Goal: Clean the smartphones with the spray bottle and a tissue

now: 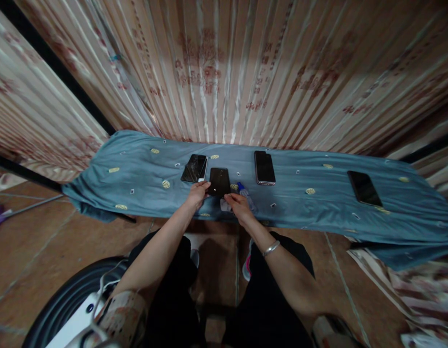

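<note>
Showed, nearest, black-trousered legs (282, 261) over a tiled floor (216, 261), with a silver bangle (271, 248) on the right forearm. Displayed next a long bench (292, 208) draped in blue-green printed cloth. Bent the right hand (240, 207), with fingers drawn inward, at the near right corner of a black smartphone (219, 181); could not tell a closed pinch from a light touch. Included by those fingers a small pale, translucent sheet (226, 206) and, just to the right, a clear bottle (246, 194) with a blue cap (240, 186). Closed the left hand (197, 194), with thumb and fingers gathered, on the phone's left edge toward its near corner. Placed the phone between both hands, screen upward, left of mid-bench; could not tell rest on the cloth from slight lift. Judged light enough for fingertips, rigid throughout, slick on the glossy face and fragile at screen and corners; hence best taken by the two long edges, without twisting or hard squeezing. Added, at far right, a flat dark phone (365, 187), well apart. Grouped farther back, at left, a glossy black phone (194, 167) over a pale-edged slab (204, 173), with streaks of uncertain nature, cracks or reflections; at right, a thick dark phone (264, 166), possibly a stack. Ended, farthest, with a pleated, flower-printed curtain (224, 87).
</note>
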Demonstrator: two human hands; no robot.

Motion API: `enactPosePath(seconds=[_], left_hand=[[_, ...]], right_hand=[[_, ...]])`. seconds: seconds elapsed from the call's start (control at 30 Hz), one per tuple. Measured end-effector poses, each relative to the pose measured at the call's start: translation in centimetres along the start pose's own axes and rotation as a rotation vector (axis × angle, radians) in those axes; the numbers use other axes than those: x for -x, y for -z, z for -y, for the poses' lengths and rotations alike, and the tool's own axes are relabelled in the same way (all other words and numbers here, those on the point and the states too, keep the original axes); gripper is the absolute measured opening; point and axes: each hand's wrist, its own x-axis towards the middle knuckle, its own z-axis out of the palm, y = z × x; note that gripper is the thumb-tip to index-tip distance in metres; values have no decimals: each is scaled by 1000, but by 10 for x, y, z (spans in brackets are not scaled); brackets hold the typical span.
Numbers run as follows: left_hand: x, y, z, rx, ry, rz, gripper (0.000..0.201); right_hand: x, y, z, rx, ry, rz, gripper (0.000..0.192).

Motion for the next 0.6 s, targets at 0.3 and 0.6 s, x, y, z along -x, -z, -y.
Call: enactPosePath(seconds=[0.3,0.6], left_hand=[[1,5,-6,71,36,35,16],[12,1,-12,84,64,-3,17]], right_hand=[[4,-1,9,-69,-28,95,40],[4,7,10,263,189,-48,30]])
